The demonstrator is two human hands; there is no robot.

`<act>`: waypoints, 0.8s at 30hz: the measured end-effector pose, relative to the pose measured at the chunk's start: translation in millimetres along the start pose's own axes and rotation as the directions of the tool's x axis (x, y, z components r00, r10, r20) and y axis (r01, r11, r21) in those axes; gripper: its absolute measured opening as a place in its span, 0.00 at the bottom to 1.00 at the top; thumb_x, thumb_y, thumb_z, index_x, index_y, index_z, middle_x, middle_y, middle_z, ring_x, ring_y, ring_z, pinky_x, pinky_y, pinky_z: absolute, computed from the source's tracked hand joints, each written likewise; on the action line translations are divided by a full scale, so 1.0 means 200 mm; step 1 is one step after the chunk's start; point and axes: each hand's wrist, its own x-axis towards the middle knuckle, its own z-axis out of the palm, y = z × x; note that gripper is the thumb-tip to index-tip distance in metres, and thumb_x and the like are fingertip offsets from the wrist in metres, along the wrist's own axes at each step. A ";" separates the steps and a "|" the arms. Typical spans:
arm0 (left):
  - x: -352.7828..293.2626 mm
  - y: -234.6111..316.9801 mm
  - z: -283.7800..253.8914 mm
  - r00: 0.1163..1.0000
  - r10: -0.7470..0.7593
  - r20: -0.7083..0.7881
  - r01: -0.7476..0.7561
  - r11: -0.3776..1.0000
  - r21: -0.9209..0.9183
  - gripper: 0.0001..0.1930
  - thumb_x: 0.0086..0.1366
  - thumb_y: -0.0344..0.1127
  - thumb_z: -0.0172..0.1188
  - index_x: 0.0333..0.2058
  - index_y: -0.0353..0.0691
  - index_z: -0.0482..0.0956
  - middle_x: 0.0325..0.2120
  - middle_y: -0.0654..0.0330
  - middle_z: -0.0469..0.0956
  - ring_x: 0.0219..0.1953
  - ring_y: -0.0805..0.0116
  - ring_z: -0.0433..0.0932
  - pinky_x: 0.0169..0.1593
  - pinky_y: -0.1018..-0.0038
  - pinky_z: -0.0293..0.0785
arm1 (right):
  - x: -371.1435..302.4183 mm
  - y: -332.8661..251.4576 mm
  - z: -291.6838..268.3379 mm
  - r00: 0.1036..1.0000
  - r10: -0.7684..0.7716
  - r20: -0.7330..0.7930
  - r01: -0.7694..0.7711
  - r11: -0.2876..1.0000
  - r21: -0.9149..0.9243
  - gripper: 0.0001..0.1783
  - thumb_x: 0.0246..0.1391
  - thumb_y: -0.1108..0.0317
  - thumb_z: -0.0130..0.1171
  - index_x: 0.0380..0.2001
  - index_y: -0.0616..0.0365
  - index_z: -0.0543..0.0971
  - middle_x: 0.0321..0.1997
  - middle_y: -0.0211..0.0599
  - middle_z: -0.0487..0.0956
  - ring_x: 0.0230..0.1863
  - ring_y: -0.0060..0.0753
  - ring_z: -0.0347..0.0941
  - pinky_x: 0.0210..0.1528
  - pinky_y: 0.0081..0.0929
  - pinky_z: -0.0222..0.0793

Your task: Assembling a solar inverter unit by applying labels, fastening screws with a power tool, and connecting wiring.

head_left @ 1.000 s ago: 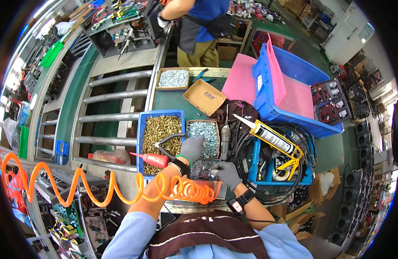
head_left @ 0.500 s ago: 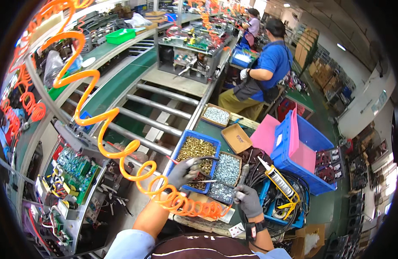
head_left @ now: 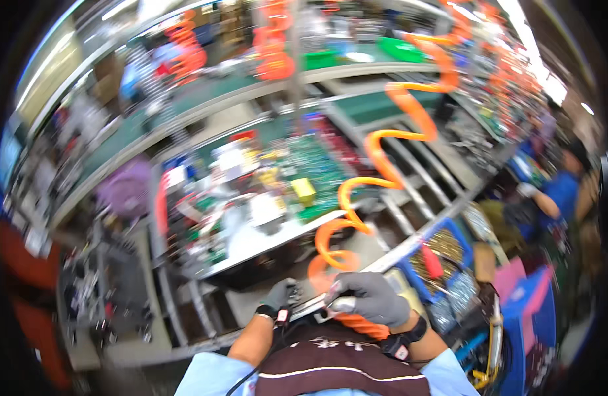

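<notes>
In the head view, the bright edge of an open chassis (head_left: pixel 261 247) slants ahead of us, and a narrow gap parts our left hand (head_left: pixel 277 296) from our right hand (head_left: pixel 373 300). Small grey bits (head_left: pixel 294 294) show at the left fingertips, metallic-looking but blurred. Both hands have bent fingers; we cannot tell whether either grips anything. A blue bin (head_left: pixel 464 241) with brass-coloured fasteners (head_left: pixel 447 245) sits further right.

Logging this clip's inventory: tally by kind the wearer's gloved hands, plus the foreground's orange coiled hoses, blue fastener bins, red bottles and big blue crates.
Gray-gloved hands: 2
Orange coiled hose: 1
Blue fastener bin: 1
Red bottle: 1
Big blue crate: 1
Total: 6
</notes>
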 end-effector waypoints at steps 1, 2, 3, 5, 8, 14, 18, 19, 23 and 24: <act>-0.05 0.00 -0.14 0.995 0.025 0.093 -0.018 0.997 -0.076 0.10 0.57 0.42 0.47 0.24 0.43 0.71 0.17 0.61 0.70 0.15 0.69 0.63 0.17 0.77 0.59 | 0.10 -0.03 0.08 0.998 -0.010 0.060 0.015 0.996 -0.086 0.06 0.50 0.75 0.58 0.33 0.65 0.75 0.33 0.33 0.77 0.35 0.20 0.71 0.38 0.20 0.67; -0.10 -0.04 -0.29 0.996 0.077 -0.051 -0.082 0.991 -0.110 0.11 0.57 0.43 0.48 0.23 0.43 0.70 0.16 0.63 0.68 0.14 0.70 0.62 0.16 0.77 0.57 | 0.19 -0.05 0.16 0.993 -0.039 0.108 0.052 0.991 -0.121 0.06 0.49 0.75 0.57 0.32 0.64 0.75 0.31 0.32 0.77 0.33 0.21 0.71 0.36 0.20 0.67; -0.17 -0.07 -0.36 0.978 0.104 -0.181 -0.128 0.983 -0.130 0.11 0.56 0.44 0.49 0.22 0.44 0.69 0.14 0.64 0.65 0.14 0.71 0.60 0.15 0.77 0.54 | 0.28 -0.07 0.25 0.983 -0.108 0.148 0.122 0.989 -0.087 0.06 0.49 0.75 0.58 0.32 0.63 0.75 0.31 0.32 0.77 0.31 0.21 0.71 0.35 0.20 0.67; -0.41 -0.11 -0.54 0.990 0.097 -0.107 -0.120 0.963 -0.241 0.11 0.55 0.44 0.49 0.21 0.45 0.68 0.13 0.66 0.60 0.14 0.72 0.58 0.15 0.77 0.51 | 0.43 -0.12 0.40 0.964 -0.160 0.212 0.221 0.925 -0.309 0.05 0.48 0.74 0.59 0.31 0.62 0.76 0.29 0.33 0.77 0.30 0.21 0.71 0.34 0.20 0.66; -0.67 -0.19 -0.62 0.961 0.247 -0.122 -0.275 0.889 -0.366 0.11 0.52 0.44 0.50 0.19 0.45 0.66 0.13 0.66 0.59 0.14 0.72 0.56 0.15 0.77 0.50 | 0.70 -0.02 0.56 0.931 -0.348 0.106 0.359 0.831 -0.424 0.07 0.49 0.70 0.58 0.31 0.61 0.77 0.27 0.39 0.77 0.30 0.30 0.73 0.35 0.26 0.68; -1.06 -0.35 -0.68 0.824 0.531 -0.196 -0.555 0.689 -0.467 0.12 0.53 0.41 0.52 0.21 0.38 0.70 0.16 0.58 0.64 0.14 0.70 0.60 0.15 0.77 0.56 | 1.11 0.16 0.83 0.826 -0.549 0.130 0.522 0.657 -0.543 0.08 0.48 0.69 0.58 0.32 0.60 0.77 0.31 0.43 0.76 0.33 0.46 0.74 0.36 0.34 0.69; -1.23 -0.35 -0.71 0.803 0.530 -0.273 -0.592 0.653 -0.473 0.12 0.53 0.41 0.53 0.23 0.38 0.69 0.17 0.58 0.65 0.15 0.70 0.62 0.15 0.78 0.56 | 1.15 0.19 0.91 0.846 -0.527 0.085 0.480 0.681 -0.553 0.09 0.47 0.68 0.58 0.32 0.60 0.77 0.32 0.44 0.76 0.35 0.48 0.74 0.38 0.35 0.70; -1.27 -0.31 -0.69 0.779 0.543 -0.313 -0.626 0.658 -0.419 0.12 0.52 0.42 0.53 0.23 0.38 0.68 0.16 0.60 0.65 0.16 0.72 0.63 0.15 0.78 0.56 | 1.16 0.20 0.90 0.852 -0.520 0.067 0.469 0.697 -0.542 0.09 0.47 0.68 0.59 0.32 0.60 0.77 0.32 0.45 0.76 0.35 0.48 0.74 0.38 0.35 0.70; -1.25 -0.13 -0.66 0.617 0.440 -0.652 -0.630 0.773 -0.074 0.15 0.62 0.43 0.48 0.18 0.50 0.60 0.14 0.72 0.59 0.13 0.77 0.55 0.15 0.77 0.53 | 1.27 0.42 0.82 0.667 -0.741 0.080 0.631 0.504 -0.590 0.13 0.47 0.65 0.55 0.35 0.60 0.76 0.34 0.45 0.76 0.38 0.46 0.73 0.42 0.36 0.70; -1.34 -0.06 -0.64 0.801 0.502 -0.326 -0.598 0.694 -0.401 0.16 0.62 0.43 0.47 0.17 0.52 0.58 0.13 0.73 0.58 0.13 0.77 0.54 0.15 0.76 0.52 | 1.21 0.32 0.86 0.855 -0.514 -0.075 0.452 0.808 -0.378 0.14 0.46 0.63 0.55 0.35 0.60 0.76 0.34 0.46 0.75 0.37 0.47 0.72 0.43 0.38 0.69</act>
